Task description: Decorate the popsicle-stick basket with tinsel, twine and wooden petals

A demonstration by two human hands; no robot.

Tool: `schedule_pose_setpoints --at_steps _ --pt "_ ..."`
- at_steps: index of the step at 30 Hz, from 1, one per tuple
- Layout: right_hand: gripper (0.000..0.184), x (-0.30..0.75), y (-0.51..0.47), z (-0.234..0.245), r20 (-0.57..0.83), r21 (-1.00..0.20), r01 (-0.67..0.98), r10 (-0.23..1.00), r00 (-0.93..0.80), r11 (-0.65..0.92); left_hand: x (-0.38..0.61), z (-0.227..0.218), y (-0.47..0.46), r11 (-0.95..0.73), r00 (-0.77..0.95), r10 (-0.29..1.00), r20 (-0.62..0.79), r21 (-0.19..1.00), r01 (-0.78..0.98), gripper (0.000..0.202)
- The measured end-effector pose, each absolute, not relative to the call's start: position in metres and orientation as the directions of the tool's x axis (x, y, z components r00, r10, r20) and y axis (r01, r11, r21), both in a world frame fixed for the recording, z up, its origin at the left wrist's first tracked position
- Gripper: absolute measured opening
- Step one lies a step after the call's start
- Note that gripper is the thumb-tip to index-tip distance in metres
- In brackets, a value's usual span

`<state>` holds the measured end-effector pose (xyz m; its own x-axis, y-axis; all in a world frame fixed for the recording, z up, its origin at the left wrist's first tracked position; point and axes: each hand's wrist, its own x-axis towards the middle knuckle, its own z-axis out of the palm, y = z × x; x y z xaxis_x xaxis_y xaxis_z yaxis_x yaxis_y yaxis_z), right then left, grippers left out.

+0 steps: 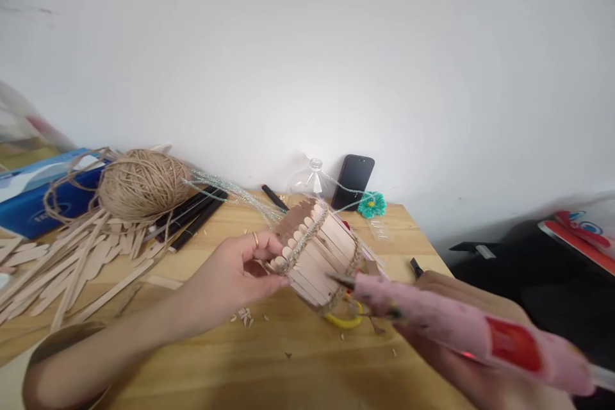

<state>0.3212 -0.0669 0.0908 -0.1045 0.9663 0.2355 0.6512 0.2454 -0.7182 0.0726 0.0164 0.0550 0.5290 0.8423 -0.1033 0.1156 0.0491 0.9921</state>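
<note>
My left hand (257, 262) grips the rounded-end rim of a tilted cup made of wooden craft sticks (317, 256). Twine and a glittery cord run round the cup near its two ends. In my right hand (461, 339) is a pink hot glue gun (432, 317), a little blurred, with a red light glowing on its side. Its metal nozzle points left, in front of the cup's side; whether it touches the sticks I cannot tell. Part of a yellow ring-shaped thing (346, 317) shows beneath the cup.
Left lie a ball of twine (139, 184), loose craft sticks (72, 269), black markers (192, 224) and a blue packet (52, 189). Behind the cup are a clear plastic bottle top (314, 173), a phone (353, 182) leaning on the wall and a teal flower (371, 204). The table's edge runs right.
</note>
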Motion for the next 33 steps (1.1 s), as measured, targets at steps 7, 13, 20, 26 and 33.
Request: schedule_pose_setpoints --at_steps 7,13,20,26,33 --pt "0.016 0.288 -0.065 0.099 0.245 -0.612 0.736 0.954 -0.171 0.289 0.072 0.058 0.01 0.036 0.556 0.823 -0.112 0.989 0.145 0.01" --pt "0.011 0.293 -0.064 0.099 0.219 -0.568 0.77 0.955 -0.201 0.292 0.07 0.059 0.008 0.035 0.562 0.82 -0.107 0.99 0.138 0.011" --pt "0.012 0.291 -0.064 0.1 0.211 -0.601 0.747 0.958 -0.195 0.284 0.069 0.059 0.006 0.065 0.556 0.82 -0.14 0.986 0.153 0.011" --pt "0.011 0.292 -0.064 0.1 0.196 -0.588 0.761 0.961 -0.194 0.273 0.067 0.059 0.006 0.069 0.567 0.811 -0.144 0.986 0.151 0.01" --pt "0.01 0.294 -0.062 0.098 0.26 -0.551 0.764 0.939 -0.226 0.336 0.068 0.06 0.009 0.064 0.579 0.804 -0.135 0.988 0.141 0.008"
